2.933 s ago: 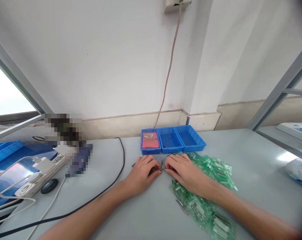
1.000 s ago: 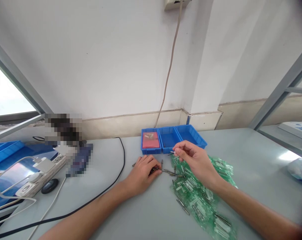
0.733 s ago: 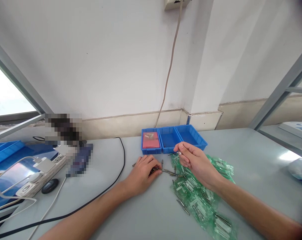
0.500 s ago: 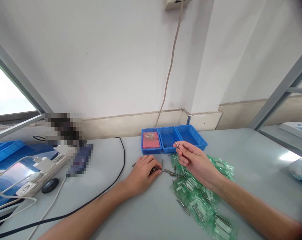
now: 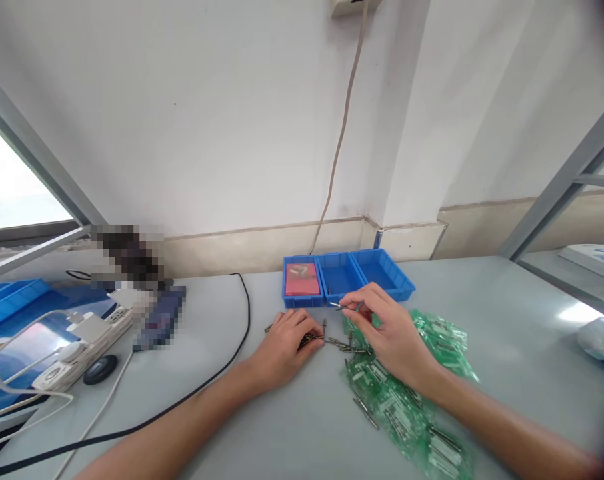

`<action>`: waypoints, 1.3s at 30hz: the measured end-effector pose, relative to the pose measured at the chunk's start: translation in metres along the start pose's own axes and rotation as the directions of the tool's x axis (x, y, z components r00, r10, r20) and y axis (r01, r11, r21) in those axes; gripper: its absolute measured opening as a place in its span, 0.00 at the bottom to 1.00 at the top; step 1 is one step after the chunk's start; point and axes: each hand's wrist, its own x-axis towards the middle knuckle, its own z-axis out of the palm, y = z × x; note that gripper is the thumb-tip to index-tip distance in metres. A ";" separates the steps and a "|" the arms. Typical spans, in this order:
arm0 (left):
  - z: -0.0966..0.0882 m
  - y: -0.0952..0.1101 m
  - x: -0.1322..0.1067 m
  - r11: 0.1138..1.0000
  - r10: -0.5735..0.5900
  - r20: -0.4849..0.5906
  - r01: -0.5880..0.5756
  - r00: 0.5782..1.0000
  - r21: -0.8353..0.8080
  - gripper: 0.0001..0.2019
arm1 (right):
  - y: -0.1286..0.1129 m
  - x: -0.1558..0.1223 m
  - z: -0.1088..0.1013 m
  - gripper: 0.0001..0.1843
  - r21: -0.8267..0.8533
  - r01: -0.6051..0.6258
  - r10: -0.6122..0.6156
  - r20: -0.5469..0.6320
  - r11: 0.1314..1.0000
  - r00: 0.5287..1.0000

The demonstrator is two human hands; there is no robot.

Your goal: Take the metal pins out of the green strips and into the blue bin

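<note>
My right hand (image 5: 386,330) is raised a little above the table and pinches a small metal pin (image 5: 336,305) between thumb and fingers, just in front of the middle blue bin (image 5: 338,278). My left hand (image 5: 283,347) rests palm down on the grey table, its curled fingers over a small heap of dark metal pins (image 5: 309,341). More loose pins (image 5: 345,346) lie between the two hands. A pile of green plastic bags (image 5: 407,393) holding pins lies under and behind my right wrist.
Three joined blue bins stand by the wall; the left one (image 5: 301,279) holds a red packet, the right one (image 5: 382,269) looks bare. A black cable (image 5: 235,357) crosses the table. A white power strip (image 5: 82,347) and chargers lie at the left. Metal frame bars (image 5: 557,193) stand right.
My right hand left the pins by my left hand, rose with one pin toward the bins, turned it about, and has now dipped lower with the pin pointing left. My left hand stayed put.
</note>
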 end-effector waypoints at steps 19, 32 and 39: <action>-0.001 -0.001 0.001 1.000 -0.010 0.015 0.010 1.000 -0.027 0.01 | -0.003 0.010 -0.003 0.22 0.538 -0.360 0.346 0.131 0.763 0.929; -0.002 0.001 0.001 1.000 -0.021 0.016 0.021 1.000 -0.010 0.01 | 0.002 0.008 -0.002 0.18 0.649 -0.408 0.375 0.199 0.642 0.906; -0.002 0.001 0.000 1.000 -0.008 0.011 0.008 1.000 -0.006 0.02 | 0.000 0.010 -0.002 0.17 0.566 -0.367 0.341 0.155 0.738 0.927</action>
